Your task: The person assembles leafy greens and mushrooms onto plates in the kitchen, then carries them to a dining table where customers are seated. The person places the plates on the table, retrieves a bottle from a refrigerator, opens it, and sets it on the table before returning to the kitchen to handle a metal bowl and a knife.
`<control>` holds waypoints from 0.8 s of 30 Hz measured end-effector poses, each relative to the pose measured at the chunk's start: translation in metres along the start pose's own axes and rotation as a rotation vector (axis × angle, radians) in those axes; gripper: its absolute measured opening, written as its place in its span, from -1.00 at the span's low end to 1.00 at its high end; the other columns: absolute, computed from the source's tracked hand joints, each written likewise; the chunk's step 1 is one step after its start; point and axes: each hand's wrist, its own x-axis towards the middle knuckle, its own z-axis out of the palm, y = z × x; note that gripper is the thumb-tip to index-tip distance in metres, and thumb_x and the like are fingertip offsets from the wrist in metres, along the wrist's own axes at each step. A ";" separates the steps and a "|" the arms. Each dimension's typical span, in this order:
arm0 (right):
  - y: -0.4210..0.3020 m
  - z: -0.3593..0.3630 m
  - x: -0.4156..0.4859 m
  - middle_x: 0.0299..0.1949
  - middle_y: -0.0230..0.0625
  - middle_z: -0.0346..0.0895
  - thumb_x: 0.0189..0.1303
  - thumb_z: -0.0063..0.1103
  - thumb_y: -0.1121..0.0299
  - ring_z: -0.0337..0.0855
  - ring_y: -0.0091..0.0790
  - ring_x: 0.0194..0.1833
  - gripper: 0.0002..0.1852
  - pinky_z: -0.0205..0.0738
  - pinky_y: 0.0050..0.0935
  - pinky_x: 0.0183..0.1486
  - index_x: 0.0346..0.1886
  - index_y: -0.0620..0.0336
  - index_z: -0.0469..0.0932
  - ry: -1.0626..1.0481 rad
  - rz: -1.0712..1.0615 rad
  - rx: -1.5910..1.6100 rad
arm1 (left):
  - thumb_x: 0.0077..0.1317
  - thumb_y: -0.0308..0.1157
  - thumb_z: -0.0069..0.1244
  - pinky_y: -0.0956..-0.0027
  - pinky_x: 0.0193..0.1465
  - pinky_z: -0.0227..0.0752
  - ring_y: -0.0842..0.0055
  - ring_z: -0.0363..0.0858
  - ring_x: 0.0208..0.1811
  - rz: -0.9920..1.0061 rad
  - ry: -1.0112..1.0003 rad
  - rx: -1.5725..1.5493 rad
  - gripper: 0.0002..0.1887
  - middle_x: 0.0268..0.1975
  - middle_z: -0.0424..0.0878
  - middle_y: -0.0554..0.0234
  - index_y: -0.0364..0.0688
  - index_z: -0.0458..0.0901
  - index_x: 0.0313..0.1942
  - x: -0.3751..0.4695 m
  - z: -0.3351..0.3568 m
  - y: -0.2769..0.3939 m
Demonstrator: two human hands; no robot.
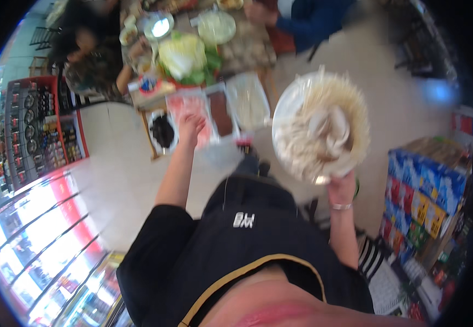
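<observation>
My right hand [341, 189] grips the lower edge of a round white plate [282, 107], held out to the right above the floor. Thin enoki-like mushrooms [354, 108] fan along its right side. Paler strands [302, 152] lie on the left, and thick whitish pieces [336, 126] sit in the middle. My left hand [192, 126] appears empty, its fingers loosely bent and blurred. It hovers over a tray of pink meat slices [181, 104]. Beside that tray are a container of black food [163, 131], a tray with a reddish-brown block [220, 112] and a pale tray [248, 100].
Leafy greens and cabbage [183, 57] stand on the dining table [251, 49] near bowls. A seated person [93, 73] is at the left, another in a blue sleeve [314, 24] at the far side. Stacked drink cartons [418, 196] rise at right; a red shelf [62, 131] stands left.
</observation>
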 end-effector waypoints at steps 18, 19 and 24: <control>0.069 -0.166 -0.117 0.21 -0.19 0.48 -0.14 0.14 0.83 0.48 -0.13 0.24 -0.21 0.35 -0.15 0.32 0.31 0.29 0.32 0.221 -0.074 0.289 | 0.24 -0.30 -0.03 0.06 -0.04 0.51 0.03 0.66 -0.12 0.024 -0.633 1.828 -0.80 -0.23 0.70 -0.08 -0.18 0.63 -0.21 -0.169 -0.040 -0.098; 0.072 -0.167 -0.121 0.22 -0.19 0.47 -0.15 0.11 0.84 0.48 -0.12 0.25 -0.20 0.35 -0.14 0.32 0.33 0.29 0.29 0.272 -0.103 0.267 | 0.25 -0.32 -0.07 0.04 0.02 0.51 0.00 0.65 -0.08 0.042 -0.684 1.867 -0.77 -0.18 0.70 -0.14 -0.18 0.63 -0.17 -0.168 -0.035 -0.097; 0.078 -0.165 -0.132 0.20 -0.20 0.49 -0.15 0.15 0.77 0.50 -0.12 0.22 -0.19 0.39 -0.18 0.30 0.34 0.28 0.29 0.321 -0.201 0.314 | 0.20 -0.29 -0.03 0.05 0.08 0.50 0.02 0.66 -0.04 0.091 -0.917 2.011 -0.70 -0.12 0.69 -0.15 -0.19 0.63 -0.10 -0.149 0.020 -0.086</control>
